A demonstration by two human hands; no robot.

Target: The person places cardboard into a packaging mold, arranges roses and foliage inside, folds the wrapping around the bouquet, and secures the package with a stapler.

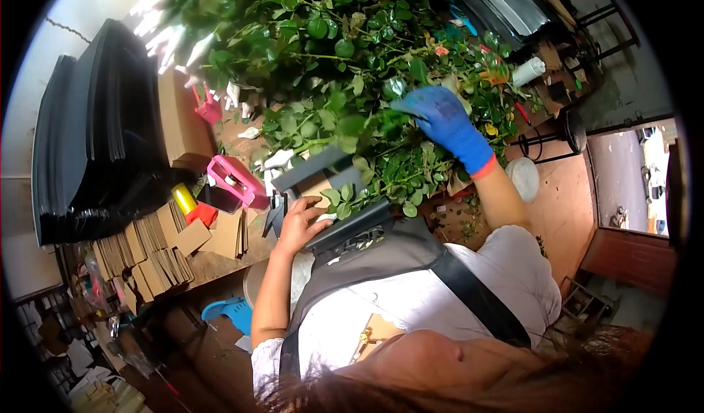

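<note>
My left hand (299, 225) is bare and rests by the black padded edge (352, 225) of the work surface in front of my apron. Its fingers are slightly bent and apart, beside a small white piece (329, 217) and some rose leaves (345, 199). On my right hand (440, 116) is a blue knitted glove with an orange cuff. That hand is closed among the leafy rose stems (392, 123); leaves beside it are smeared by motion. A large heap of roses (315, 28) covers the table, with white-covered heads (172, 43) towards the left.
A pink tape dispenser (236, 182) stands left of my left hand, near cardboard pieces (158, 255) and a yellow roll (183, 198). Black sheets (103, 127) are stacked at the far left. A white roll (528, 71) lies at the right. A blue plastic seat (229, 312) is below the table.
</note>
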